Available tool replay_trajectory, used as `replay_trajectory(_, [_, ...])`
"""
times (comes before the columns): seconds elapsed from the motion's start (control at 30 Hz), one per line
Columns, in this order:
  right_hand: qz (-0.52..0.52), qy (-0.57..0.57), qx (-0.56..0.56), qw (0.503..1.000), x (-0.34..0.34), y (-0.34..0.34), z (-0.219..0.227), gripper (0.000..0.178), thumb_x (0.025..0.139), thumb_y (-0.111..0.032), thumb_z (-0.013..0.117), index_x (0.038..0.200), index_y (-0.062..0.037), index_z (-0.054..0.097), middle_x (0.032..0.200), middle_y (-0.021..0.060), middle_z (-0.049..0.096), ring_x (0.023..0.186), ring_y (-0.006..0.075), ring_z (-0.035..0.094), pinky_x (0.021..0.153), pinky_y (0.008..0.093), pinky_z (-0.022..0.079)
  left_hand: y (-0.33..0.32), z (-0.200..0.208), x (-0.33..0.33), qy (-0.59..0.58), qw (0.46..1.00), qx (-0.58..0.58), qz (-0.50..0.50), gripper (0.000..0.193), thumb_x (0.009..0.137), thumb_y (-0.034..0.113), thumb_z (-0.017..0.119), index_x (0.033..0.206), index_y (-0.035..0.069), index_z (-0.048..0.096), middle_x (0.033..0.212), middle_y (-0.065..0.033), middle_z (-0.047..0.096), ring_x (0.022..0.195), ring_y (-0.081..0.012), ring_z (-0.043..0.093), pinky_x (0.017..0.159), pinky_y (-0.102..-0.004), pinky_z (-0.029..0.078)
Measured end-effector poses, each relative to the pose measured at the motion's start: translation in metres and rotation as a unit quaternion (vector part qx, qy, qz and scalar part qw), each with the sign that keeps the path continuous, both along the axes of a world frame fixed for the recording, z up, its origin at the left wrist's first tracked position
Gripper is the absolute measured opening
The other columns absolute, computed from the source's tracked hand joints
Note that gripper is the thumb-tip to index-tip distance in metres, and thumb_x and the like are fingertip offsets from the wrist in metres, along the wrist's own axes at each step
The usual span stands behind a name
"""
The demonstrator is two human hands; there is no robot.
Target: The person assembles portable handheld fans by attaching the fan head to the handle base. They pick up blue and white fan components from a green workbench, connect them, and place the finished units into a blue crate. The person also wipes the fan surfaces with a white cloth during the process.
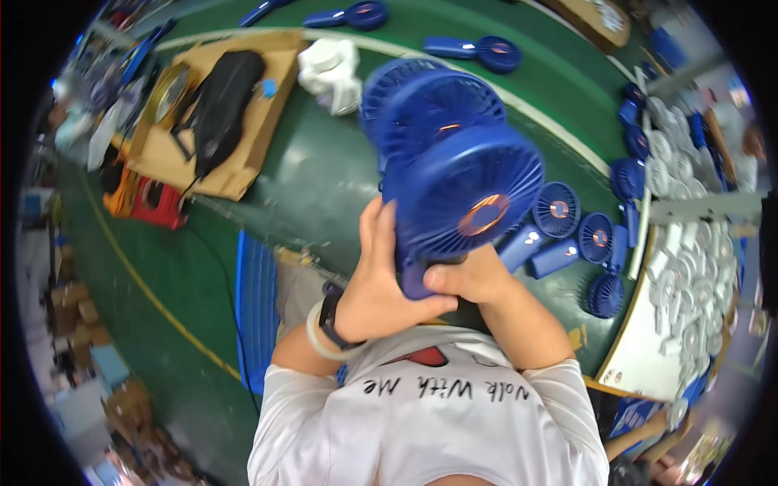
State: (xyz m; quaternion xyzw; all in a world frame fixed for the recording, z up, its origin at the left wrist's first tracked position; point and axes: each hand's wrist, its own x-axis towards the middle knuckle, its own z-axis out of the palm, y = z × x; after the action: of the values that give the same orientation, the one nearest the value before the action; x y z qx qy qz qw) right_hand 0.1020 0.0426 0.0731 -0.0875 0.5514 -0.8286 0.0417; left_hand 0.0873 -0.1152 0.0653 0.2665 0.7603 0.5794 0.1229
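Observation:
Against each other in front of me stand blue handheld fans [470, 182], three round heads showing, one behind another. My left hand [374, 279] is wrapped round the left side of their handles. From the right, my right hand [474, 277] closes on the handles, its thumb lying over the nearest one's lower end. Most of the right fingers are hidden behind the fans. Just right of that hand, more blue fans [557, 211] lie on the green table [316, 186].
A cardboard tray [267, 142] with a black pouch [228, 101] is at the far left, beside crumpled white plastic [331, 69]. Blue fans [496, 54] lie along the far side. Many white fans [689, 300] cover a board at right, where other people's arms [648, 433] show.

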Motion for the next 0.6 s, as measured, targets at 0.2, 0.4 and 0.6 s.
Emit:
replay_trajectory(0.2, [0.159,0.163,0.31,0.923,-0.016,-0.04,0.003,0.101,0.072,-0.033,0.072,0.142,0.0037,0.009,0.146,0.0273,0.017,0.138,0.0389,0.009,0.111,0.044,0.013,-0.078,-0.041,0.017,0.025,0.996,-0.073,0.048,0.046,0.068,0.01,0.073,0.11,0.002,0.055,0.107,-0.0101,0.059,0.098,-0.0193,0.056,0.087,-0.0329,0.044])
replay_trajectory(0.4, [0.086,0.106,0.178,0.974,-0.024,-0.021,0.008,0.082,0.076,-0.015,0.068,0.141,-0.0011,0.021,0.14,0.0162,0.035,0.134,0.0257,0.028,0.11,0.0369,0.018,-0.153,-0.087,0.059,-0.084,0.939,-0.102,0.316,0.056,0.063,-0.001,0.072,0.114,0.001,0.048,0.108,-0.0123,0.053,0.098,-0.0189,0.053,0.083,-0.0332,0.045])
replay_trajectory(0.6, [-0.036,0.059,0.163,0.984,-0.011,0.01,0.011,0.082,0.069,-0.018,0.068,0.138,-0.0016,0.028,0.13,0.014,0.045,0.125,0.024,0.04,0.104,0.0351,0.026,-0.196,-0.197,0.131,-0.039,0.843,-0.144,0.516,0.089,0.057,0.003,0.075,0.129,0.0,0.025,0.119,-0.0131,0.039,0.107,-0.0228,0.044,0.092,-0.0355,0.038])
